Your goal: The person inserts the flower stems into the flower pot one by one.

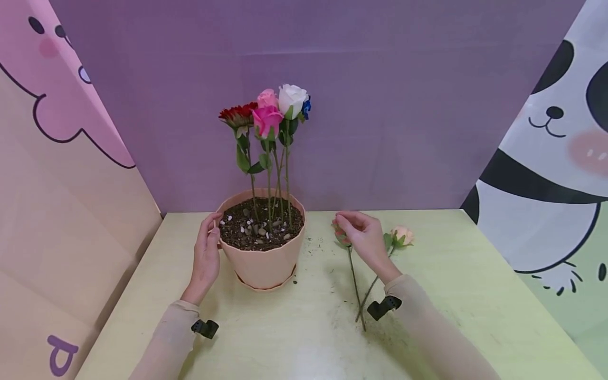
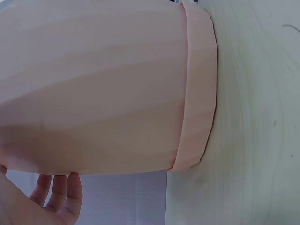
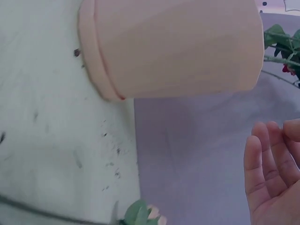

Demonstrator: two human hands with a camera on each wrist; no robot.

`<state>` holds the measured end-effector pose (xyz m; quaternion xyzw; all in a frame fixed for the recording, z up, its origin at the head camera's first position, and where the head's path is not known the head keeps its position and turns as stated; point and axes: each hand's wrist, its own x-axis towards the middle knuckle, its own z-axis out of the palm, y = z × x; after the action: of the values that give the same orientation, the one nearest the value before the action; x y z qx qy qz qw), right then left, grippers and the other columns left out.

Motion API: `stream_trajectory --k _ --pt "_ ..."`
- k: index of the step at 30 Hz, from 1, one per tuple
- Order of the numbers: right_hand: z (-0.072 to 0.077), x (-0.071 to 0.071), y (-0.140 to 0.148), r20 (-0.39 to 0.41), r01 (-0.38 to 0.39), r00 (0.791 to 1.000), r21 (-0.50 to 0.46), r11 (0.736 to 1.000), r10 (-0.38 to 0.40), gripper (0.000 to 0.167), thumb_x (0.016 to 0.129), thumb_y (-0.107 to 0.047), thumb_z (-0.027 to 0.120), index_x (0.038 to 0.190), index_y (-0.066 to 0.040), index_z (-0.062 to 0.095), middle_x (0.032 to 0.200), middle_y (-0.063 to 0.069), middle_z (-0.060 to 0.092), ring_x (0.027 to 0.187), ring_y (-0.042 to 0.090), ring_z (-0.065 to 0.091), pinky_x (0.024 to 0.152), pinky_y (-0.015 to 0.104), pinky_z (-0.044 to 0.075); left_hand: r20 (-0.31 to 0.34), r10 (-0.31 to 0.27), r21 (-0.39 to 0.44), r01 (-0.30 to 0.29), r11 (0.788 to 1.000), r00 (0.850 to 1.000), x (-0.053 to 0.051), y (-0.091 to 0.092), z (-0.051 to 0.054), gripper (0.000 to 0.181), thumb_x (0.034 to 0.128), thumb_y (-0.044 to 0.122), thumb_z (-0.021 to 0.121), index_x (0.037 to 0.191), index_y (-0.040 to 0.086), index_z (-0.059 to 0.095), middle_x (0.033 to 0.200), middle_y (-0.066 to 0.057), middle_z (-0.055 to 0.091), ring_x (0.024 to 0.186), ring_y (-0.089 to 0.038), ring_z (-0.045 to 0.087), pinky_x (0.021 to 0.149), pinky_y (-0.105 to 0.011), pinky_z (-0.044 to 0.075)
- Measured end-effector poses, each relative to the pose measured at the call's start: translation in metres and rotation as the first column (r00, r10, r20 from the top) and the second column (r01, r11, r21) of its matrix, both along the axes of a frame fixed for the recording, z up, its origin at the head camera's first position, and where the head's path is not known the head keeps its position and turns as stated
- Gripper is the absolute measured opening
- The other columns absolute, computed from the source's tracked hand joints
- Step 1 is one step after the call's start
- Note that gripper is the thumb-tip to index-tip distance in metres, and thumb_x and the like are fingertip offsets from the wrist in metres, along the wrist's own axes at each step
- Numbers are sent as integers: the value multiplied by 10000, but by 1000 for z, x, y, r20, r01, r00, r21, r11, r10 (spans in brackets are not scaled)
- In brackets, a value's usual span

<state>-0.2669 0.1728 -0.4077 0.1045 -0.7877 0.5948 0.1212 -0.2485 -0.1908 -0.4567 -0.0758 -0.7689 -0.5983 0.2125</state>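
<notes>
A pink plastic flowerpot [image 1: 263, 266] with dark soil stands left of the middle, several artificial flowers upright in it. My left hand [image 1: 207, 258] rests at the pot's left side, fingertips touching its wall near the rim; the left wrist view shows those fingers [image 2: 73, 197] lightly bent. My right hand [image 1: 363, 237] hovers over a pinkish flower [image 1: 343, 240] lying on the table and partly covers it. In the right wrist view its fingers [image 3: 253, 164] are extended, thumb close to the index finger, with nothing visible in them. Beside it lies a peach rose [image 1: 402, 236], its stem crossing the other.
In the pot stand a red flower [image 1: 239, 115], two pink roses [image 1: 267, 120], a white rose [image 1: 292, 100] and a blue flower [image 1: 306, 107]. Soil crumbs [image 1: 311, 245] dot the light table [image 1: 285, 338]. A purple backdrop [image 1: 404, 132] rises behind, with printed panels on both sides.
</notes>
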Motion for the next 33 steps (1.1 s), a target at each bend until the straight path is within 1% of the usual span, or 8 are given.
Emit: stream_trajectory --k 5,7,13,17,20,22,28,33 --pt "-11 3 14 45 13 999 9 1000 -14 330 1064 -267 669 1276 -27 748 1183 229 775 814 144 768 685 283 627 1 1 -5 -1 1000 1000 0 0 1 470 1154 237 279 1584 116 425 1650 -167 399 1444 -354 420 967 -455 457" --pt "-15 5 20 49 10 999 17 1000 -11 345 1066 -293 666 1290 -42 743 1212 242 761 802 100 760 698 297 634 -3 2 -4 -2 1000 1000 0 0 1 467 1154 235 282 1582 116 427 1649 -166 403 1442 -355 425 962 -448 458" --pt "-28 9 39 97 33 995 19 999 -35 377 1066 -323 664 1312 -44 724 1104 15 798 858 149 776 744 357 651 -4 -5 7 5 1000 1000 0 0 1 465 1156 247 287 1582 127 429 1639 -167 407 1452 -353 416 988 -485 457" --pt "-34 11 49 143 52 988 33 998 -57 407 1072 -335 651 1352 -44 700 1183 93 787 897 168 778 750 336 649 -2 -2 7 2 1000 1000 0 0 0 465 1157 250 288 1583 128 428 1634 -171 409 1450 -357 420 995 -505 455" --pt "-38 14 57 180 68 981 51 996 -76 425 1079 -333 638 1378 -33 677 1280 206 743 906 129 770 762 312 647 -1 -1 5 1 1000 1000 0 0 0 466 1156 250 290 1584 127 428 1635 -170 408 1448 -357 420 993 -502 457" --pt "-42 15 63 205 81 974 58 995 -92 426 1082 -324 635 1379 -20 668 1289 217 735 918 117 769 774 296 645 -1 0 1 0 1000 1000 0 1 0 467 1154 248 290 1583 125 429 1639 -166 407 1448 -352 417 987 -489 458" --pt "-51 17 82 279 120 951 74 990 -136 435 1075 -285 644 1380 26 653 1226 144 771 893 107 771 766 277 640 2 9 -8 -9 1000 1000 0 1 0 466 1155 238 288 1583 116 426 1628 -166 421 1409 -342 442 953 -420 457" --pt "-53 19 94 332 131 932 75 989 -148 488 1066 -262 659 1436 52 607 1211 108 780 867 103 767 782 313 648 0 12 -10 -12 1000 1000 0 0 0 471 1159 263 284 1585 111 418 1647 -162 406 1442 -351 418 964 -445 451"
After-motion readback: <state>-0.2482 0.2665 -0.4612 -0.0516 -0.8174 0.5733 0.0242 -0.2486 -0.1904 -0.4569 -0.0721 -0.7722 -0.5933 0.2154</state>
